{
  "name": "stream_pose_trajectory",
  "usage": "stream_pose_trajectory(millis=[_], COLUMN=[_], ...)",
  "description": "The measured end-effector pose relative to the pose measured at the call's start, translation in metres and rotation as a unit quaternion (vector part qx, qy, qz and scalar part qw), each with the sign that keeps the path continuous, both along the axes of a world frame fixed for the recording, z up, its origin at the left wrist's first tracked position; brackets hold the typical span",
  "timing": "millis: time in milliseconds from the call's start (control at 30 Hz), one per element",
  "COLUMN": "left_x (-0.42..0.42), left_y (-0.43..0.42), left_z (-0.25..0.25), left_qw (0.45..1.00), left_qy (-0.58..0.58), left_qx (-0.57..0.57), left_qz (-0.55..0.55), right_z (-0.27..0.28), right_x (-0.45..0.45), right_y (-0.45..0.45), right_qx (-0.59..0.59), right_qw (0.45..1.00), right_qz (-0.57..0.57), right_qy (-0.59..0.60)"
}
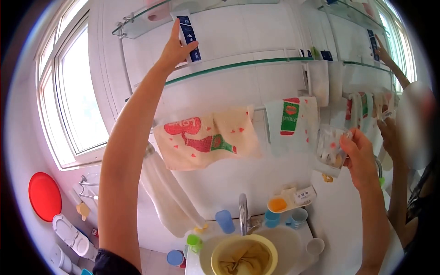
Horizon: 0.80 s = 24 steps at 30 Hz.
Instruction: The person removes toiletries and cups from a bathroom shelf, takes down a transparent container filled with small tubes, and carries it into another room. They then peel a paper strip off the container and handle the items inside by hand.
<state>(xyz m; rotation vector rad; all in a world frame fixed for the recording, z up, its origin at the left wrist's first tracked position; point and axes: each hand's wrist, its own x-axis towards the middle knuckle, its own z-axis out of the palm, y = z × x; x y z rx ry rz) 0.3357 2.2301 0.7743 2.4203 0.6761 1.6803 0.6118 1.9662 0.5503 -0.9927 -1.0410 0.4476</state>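
Note:
My left hand (176, 50) is raised to the glass shelf (220, 68), its fingers and thumb around an upright blue and white box (189, 37). At the right, my right hand (360, 153) grips a clear plastic container (330, 149) with small pale and dark items inside, too small to tell apart. Between the hands hang a cream towel (211, 137) with a red and green print and a pale towel (292, 123) with a green patch. A mirror at the right reflects the arms and the shelf.
Below are a sink (293, 245) with a yellow basin (270, 243) holding brown cloth, a faucet (243, 208), a soap tray (293, 201), a blue cup (225, 221) and other cups. A long white towel (167, 192) hangs left; beyond are a window (80, 87) and a toilet (73, 236).

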Motion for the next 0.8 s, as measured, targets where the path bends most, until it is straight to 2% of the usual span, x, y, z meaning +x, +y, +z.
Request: stream_pose_trajectory(millis=[133, 233, 267, 333, 400, 433, 500, 533, 567, 633, 800], left_x=[0.001, -0.004, -0.005, -0.006, -0.006, 0.01, 0.015, 0.019, 0.021, 0.015, -0.004], left_y=[0.006, 0.035, 0.038, 0.019, -0.016, -0.06, -0.071, -0.092, -0.112, -0.141, -0.167], left_z=[-0.001, 0.005, 0.005, -0.003, -0.024, -0.057, -0.09, -0.115, -0.138, -0.188, -0.255], left_qw=[0.998, 0.979, 0.968, 0.947, 0.903, 0.938, 0.975, 0.987, 0.983, 0.927, 0.892], left_qy=[0.006, -0.006, -0.03, -0.073, -0.066, -0.107, -0.038, -0.02, 0.004, 0.076, 0.047], left_qx=[0.052, 0.179, 0.174, 0.253, 0.395, 0.317, 0.201, 0.115, -0.028, -0.224, -0.223], left_qz=[0.027, 0.099, 0.179, 0.186, 0.158, 0.09, -0.086, -0.107, -0.184, -0.292, -0.39], right_z=[-0.007, -0.009, -0.011, -0.014, -0.012, -0.009, 0.0, 0.002, 0.001, 0.001, -0.023], right_x=[-0.002, -0.009, -0.009, -0.005, -0.014, -0.018, -0.027, -0.032, -0.036, -0.051, -0.1], right_y=[0.003, 0.005, 0.007, 0.01, 0.009, 0.011, 0.01, 0.01, 0.012, 0.022, 0.032], right_qx=[0.003, -0.017, -0.019, -0.031, -0.037, -0.032, -0.025, -0.022, 0.002, 0.046, 0.162], right_qw=[0.999, 1.0, 0.999, 0.999, 0.998, 0.998, 0.996, 0.994, 0.993, 0.982, 0.937], right_qz=[0.034, 0.022, 0.03, 0.041, 0.041, 0.045, 0.082, 0.104, 0.114, 0.156, 0.27], right_qy=[0.005, 0.011, 0.005, -0.001, 0.002, 0.0, -0.006, -0.008, -0.035, -0.098, -0.15])
